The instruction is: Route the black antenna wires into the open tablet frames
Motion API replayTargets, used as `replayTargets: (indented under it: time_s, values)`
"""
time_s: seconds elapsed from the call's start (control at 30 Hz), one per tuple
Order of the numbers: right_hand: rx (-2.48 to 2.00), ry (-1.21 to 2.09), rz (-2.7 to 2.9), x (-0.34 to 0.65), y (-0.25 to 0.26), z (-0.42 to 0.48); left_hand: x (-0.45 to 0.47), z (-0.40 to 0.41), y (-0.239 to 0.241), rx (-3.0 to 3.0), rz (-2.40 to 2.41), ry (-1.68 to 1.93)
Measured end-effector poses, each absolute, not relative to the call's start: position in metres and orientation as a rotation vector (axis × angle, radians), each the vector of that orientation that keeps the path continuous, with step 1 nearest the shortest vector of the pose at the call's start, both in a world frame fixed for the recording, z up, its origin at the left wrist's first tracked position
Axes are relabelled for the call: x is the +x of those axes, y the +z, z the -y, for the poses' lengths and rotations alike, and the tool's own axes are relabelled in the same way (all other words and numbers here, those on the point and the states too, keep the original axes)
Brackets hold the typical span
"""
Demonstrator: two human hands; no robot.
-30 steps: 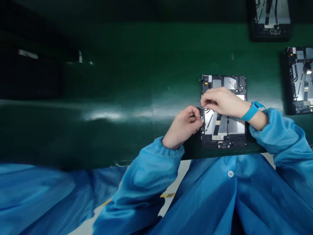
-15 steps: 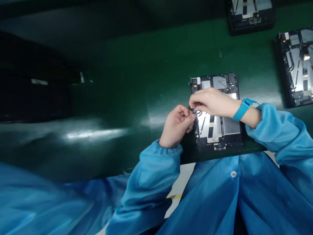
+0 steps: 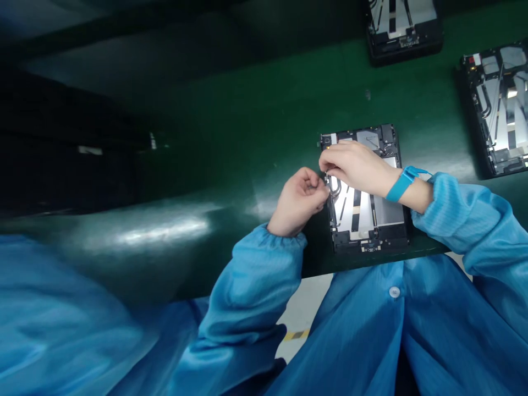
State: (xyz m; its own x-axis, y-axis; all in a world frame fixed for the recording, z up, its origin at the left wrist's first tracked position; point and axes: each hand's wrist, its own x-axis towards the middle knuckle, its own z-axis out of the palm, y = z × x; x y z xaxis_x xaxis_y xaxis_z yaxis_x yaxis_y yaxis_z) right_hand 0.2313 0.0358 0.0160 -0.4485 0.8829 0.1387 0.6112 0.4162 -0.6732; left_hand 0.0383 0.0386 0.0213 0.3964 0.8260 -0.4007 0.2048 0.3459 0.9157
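Observation:
An opened tablet (image 3: 371, 220) with silver shielding and black cables lies face down on the green belt (image 3: 247, 137), near its front edge. My left hand (image 3: 299, 201) is curled shut at the tablet's left edge, pinching something small that I cannot make out. My right hand (image 3: 355, 162), with a blue wrist strap (image 3: 399, 184), reaches across the tablet's upper part. Its fingertips are pinched together at the same left edge, close to my left hand's fingers.
Two more opened tablets lie on the belt: one at the top right (image 3: 402, 27), one at the far right edge (image 3: 499, 104). A blue-sleeved shape (image 3: 61, 330) fills the lower left. Pale floor (image 3: 301, 313) shows below the belt's edge.
The view has swung, so the tablet sits slightly further left in the picture. Both hands stay pinched at the tablet's left edge, and have shifted a little up along it.

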Motion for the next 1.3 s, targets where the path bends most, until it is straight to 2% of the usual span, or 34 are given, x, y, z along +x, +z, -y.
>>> replayTargets:
  time_s: [0.27,1.3]
  values:
    - [-1.289,0.751,2.177,0.228,0.017,-0.036,0.036,-0.051,0.01,1.236,-1.08,0.574]
    - [-1.393,0.772,2.067,0.233,0.018,-0.037,0.038,-0.054,0.013,1.158,-1.011,0.524]
